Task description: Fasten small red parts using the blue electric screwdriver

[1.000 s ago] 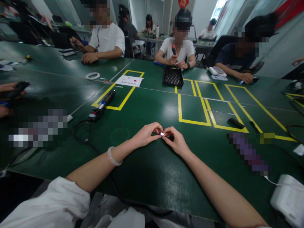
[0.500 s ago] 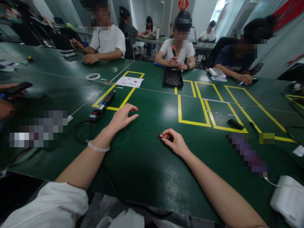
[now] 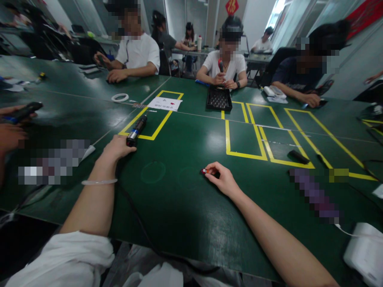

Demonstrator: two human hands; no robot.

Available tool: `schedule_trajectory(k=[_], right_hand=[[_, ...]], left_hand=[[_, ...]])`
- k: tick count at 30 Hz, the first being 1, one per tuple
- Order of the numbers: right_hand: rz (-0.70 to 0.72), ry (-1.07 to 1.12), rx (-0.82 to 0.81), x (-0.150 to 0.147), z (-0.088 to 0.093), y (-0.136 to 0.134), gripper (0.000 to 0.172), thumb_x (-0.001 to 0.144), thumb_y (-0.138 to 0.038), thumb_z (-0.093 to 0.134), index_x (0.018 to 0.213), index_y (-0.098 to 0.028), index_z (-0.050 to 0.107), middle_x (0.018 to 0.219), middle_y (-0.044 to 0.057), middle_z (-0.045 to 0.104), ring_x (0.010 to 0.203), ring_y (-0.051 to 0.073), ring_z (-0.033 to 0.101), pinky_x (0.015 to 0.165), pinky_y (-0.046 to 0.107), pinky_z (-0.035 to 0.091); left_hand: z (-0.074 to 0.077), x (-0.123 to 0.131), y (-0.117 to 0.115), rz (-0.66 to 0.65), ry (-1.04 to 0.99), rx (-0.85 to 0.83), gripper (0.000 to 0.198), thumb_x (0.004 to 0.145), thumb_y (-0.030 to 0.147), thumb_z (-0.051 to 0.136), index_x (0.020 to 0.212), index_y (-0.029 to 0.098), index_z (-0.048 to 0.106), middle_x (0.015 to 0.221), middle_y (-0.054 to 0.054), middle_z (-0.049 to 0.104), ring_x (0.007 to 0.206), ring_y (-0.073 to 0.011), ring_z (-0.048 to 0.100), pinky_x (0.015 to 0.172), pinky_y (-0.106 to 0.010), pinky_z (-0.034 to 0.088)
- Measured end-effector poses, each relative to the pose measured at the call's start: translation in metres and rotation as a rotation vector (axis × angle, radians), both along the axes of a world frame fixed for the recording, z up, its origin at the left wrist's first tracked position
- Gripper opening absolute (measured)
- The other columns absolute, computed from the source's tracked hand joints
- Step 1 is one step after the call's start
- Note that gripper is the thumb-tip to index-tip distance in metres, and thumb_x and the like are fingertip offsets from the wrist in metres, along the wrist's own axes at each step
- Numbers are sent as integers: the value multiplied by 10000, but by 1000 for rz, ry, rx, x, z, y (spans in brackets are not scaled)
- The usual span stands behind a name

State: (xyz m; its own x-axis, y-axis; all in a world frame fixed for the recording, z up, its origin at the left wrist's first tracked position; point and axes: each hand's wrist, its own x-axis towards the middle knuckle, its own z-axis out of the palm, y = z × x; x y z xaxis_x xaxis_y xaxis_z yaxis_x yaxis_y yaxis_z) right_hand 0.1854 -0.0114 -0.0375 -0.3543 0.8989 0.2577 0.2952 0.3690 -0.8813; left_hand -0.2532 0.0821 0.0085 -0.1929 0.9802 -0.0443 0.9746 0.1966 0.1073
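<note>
My left hand [image 3: 116, 149] is closed around the rear end of a corded electric screwdriver [image 3: 138, 128], a slim black tool with blue and silver bands. Its tip points away from me, inside a yellow taped outline. The palm hides the tool's back end, and some fingers are out of sight. To the right, my right hand [image 3: 222, 178] rests low over the green table [image 3: 179, 207]. Thumb and fingertips pinch a small red, white and orange piece [image 3: 204, 171], too small to make out further.
Yellow tape outlines [image 3: 247, 155] mark the table. A printed sheet [image 3: 165, 103], a white ring [image 3: 120, 97] and a black tray [image 3: 219, 99] lie farther back. A black cable [image 3: 134, 211] runs toward me. Several co-workers sit around; a white device [image 3: 363, 251] stands front right.
My left hand has moved left and toward me, from open above the table onto the screwdriver's rear end. The screwdriver has turned slightly. My right hand keeps its pinch in place.
</note>
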Motion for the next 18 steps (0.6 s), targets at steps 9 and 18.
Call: schedule_trajectory(k=[9,18], right_hand=[[-11,11,-10,-1,-1,1,106,849,-225,637,951,-196,631,860,24,648,771,155,608,721,293,461],[-26,107,-63,-1,-3,2,182,845,-255,630,1007,-194,575,840,17,631,741,148,591,705,288,479]], left_hand=[[9,74,-12,45,126,-53,702,753,653,539,1239,147,560,1200,-196,549,1008,-382,612,791,-441,494],[6,176,-42,-310,137,76,611,809,564,514,1262,155,515,1125,-152,555,961,-311,618,788,-375,487]])
